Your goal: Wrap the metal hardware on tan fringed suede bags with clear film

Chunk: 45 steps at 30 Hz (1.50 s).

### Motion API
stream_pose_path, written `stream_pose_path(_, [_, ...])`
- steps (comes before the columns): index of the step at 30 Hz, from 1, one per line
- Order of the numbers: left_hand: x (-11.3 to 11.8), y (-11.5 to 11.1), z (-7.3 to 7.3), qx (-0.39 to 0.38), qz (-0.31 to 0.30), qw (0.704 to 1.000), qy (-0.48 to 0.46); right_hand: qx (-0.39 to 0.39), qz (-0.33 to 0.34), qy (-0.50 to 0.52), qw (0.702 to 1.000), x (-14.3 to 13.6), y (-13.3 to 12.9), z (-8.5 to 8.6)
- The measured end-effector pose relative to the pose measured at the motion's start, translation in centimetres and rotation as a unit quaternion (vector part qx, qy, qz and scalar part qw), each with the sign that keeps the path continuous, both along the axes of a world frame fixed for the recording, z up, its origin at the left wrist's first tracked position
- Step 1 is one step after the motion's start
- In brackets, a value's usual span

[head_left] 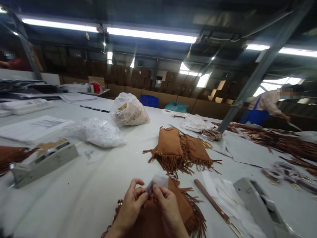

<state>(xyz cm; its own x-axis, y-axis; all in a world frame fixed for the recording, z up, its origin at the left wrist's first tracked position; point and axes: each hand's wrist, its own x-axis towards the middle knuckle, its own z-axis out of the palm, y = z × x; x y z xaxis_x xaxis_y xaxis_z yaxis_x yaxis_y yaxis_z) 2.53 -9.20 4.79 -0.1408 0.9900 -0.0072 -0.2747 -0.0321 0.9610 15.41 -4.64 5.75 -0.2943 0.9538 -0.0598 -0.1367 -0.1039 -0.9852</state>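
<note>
Both hands meet over a brown fringed bag [182,201] lying at the table's near edge. Between the fingers is a small clear plastic packet [160,180], its upper end sticking up past the fingertips. My right hand [167,206] pinches the packet between thumb and fingers. My left hand [132,205] has its thumb and fingers closed at the packet's left side, the index finger curled above. What the packet contains is too small to make out. Just beyond the hands lie more brown fringed bags [170,142]. To the right is a brown strap [211,198] with a metal clasp.
Tape dispensers stand at left [47,162] and right [260,208]. Farther back are a bag of clear packets [104,132] and a white sack [130,110]. A metal post [262,69] rises at right. A co-worker [264,104] bends over brown straps [277,140].
</note>
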Motion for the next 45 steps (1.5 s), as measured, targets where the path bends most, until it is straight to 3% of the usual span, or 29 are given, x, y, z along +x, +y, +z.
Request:
stream_pose_path(5, [-0.3,-0.1,-0.8,-0.006,0.015,0.999,0.046,0.039,0.017,-0.068,0.997,-1.4,-0.3,0.7])
stream_pose_path(9, [-2.1,-0.6,-0.7,0.019,-0.021,0.997,0.068,0.057,0.005,-0.088,0.994,-2.0,0.2,0.2])
stream_pose_path(15, [-5.8,-2.0,-0.7,-0.023,-0.072,0.965,0.252,0.068,-0.007,-0.096,0.993,-2.0,1.8,1.0])
stream_pose_path(20, [-4.8,-2.0,-1.0,-0.036,0.016,0.98,0.195,0.1,0.004,-0.144,0.985,-2.5,1.7,2.0])
stream_pose_path(27, [-2.7,-1.1,-0.2,-0.005,0.045,0.994,0.096,0.125,0.035,-0.192,0.973,-2.9,1.0,3.2])
stream_pose_path(33, [-1.8,-0.3,-0.1,-0.022,0.102,0.989,0.108,0.107,0.039,-0.176,0.978,-3.7,-0.3,2.3])
stream_pose_path(37, [-3.1,-1.1,-0.8,0.015,0.055,0.984,0.166,0.086,0.012,-0.162,0.983,-3.9,0.0,2.0])
stream_pose_path(41, [-5.5,-3.1,-2.0,0.028,0.038,0.949,0.31,0.065,0.017,-0.152,0.986,-4.2,0.2,1.2])
stream_pose_path(45, [-5.9,-4.1,-2.3,-0.002,0.027,0.953,0.301,0.06,0.043,-0.148,0.986,-4.8,-0.1,0.3])
